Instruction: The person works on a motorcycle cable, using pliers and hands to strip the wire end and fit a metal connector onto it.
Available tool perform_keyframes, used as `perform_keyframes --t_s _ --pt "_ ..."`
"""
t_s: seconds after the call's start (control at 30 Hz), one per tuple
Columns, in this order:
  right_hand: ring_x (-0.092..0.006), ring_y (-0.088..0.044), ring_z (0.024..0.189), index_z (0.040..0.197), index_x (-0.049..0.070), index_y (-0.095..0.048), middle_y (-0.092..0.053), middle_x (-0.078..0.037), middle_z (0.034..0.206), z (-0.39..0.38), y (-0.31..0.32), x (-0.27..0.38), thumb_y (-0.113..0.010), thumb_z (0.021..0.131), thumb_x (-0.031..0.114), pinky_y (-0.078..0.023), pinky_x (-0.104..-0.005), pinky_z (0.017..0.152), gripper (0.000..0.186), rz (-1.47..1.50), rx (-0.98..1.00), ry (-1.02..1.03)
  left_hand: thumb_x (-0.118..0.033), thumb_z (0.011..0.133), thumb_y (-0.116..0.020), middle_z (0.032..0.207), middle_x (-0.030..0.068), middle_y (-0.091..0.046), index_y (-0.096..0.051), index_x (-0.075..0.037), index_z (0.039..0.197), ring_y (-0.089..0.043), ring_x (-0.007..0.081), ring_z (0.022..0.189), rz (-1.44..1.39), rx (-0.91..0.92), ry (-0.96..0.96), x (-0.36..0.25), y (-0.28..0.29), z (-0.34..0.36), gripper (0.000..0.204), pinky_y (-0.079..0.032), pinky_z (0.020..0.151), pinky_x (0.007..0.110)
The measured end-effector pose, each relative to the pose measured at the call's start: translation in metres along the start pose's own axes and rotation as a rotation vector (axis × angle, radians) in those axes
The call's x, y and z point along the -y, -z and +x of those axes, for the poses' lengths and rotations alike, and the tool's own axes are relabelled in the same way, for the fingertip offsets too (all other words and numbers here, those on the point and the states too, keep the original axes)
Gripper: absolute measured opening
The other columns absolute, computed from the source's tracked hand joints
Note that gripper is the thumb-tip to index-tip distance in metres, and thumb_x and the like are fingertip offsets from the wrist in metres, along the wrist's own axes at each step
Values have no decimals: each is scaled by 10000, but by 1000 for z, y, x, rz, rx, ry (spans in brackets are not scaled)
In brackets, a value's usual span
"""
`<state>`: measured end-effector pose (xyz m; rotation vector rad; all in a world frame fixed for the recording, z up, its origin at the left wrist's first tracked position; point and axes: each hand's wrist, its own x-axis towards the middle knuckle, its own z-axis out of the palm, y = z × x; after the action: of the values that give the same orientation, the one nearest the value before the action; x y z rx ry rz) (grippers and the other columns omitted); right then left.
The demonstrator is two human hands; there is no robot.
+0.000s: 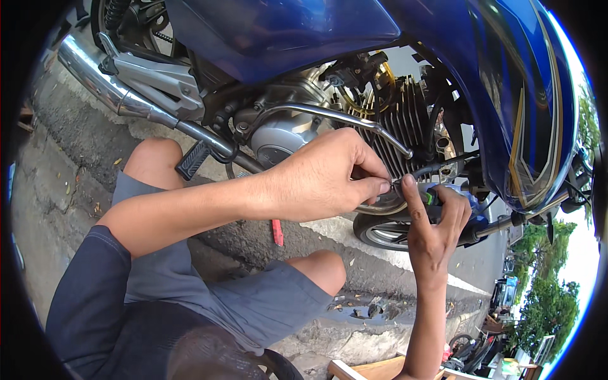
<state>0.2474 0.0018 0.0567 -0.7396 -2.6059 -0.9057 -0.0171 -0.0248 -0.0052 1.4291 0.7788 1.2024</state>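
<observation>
In front of the engine's finned cylinder, both hands meet at the end of a black cable that runs off to the right beneath the blue tank panel. My left hand reaches across from the left, thumb and finger pinched on the cable's end; the exact tip is hidden. Fingertips of my right hand press the cable just beside it. Something green and black shows by the right hand's curled fingers; its kind is unclear. A chrome lever passes just above my left hand.
The motorcycle's silver exhaust and black footrest lie at the left. Below the hands is the front wheel. A red object is near my knees. Wooden furniture stands at the bottom; parked motorcycles are at lower right.
</observation>
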Motion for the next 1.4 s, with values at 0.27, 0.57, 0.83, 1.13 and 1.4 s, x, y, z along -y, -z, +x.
perform_keyframes --t_s 0.27,0.57,0.83,1.13,1.4 --pt "-287 -602 1092 1494 419 -704 -544 -83 1164 18 6 -22 -676 930 133 -491 -510 1008 632 -38 50 159 -26 925 -750 881 214 -763 -810 45 1052 -752 378 809 431 -113 -316 -4 0 0 157 -580 704 421" --pt "-334 -629 954 1549 362 -671 -599 -143 1057 11 7 10 -677 815 -84 -544 -474 895 860 261 205 -164 -11 910 -749 833 197 -706 -788 59 1014 -707 392 790 469 -235 -427 7 -11 0 131 -558 711 469" --pt "-327 -587 786 1588 228 -630 -606 -175 913 11 21 33 -613 821 -205 -538 -373 808 881 686 293 -490 39 888 -721 915 193 -701 -755 103 1051 -688 351 915 653 -310 -537 19 -34 -7 179 -551 829 448" --pt "-162 -677 1246 1598 46 -560 -756 -147 1374 9 22 39 -642 983 -150 -485 -305 1106 651 916 301 -629 20 927 -721 895 209 -705 -743 125 1094 -692 366 851 568 -365 -447 25 -47 -10 199 -556 771 458" --pt "-62 -611 888 1375 -4 -584 -722 -48 1010 -5 -2 87 -718 1028 -24 -475 -226 780 373 1125 92 -982 16 956 -713 920 230 -728 -752 111 1154 -722 380 831 450 -427 -374 31 -54 -14 223 -581 729 446"
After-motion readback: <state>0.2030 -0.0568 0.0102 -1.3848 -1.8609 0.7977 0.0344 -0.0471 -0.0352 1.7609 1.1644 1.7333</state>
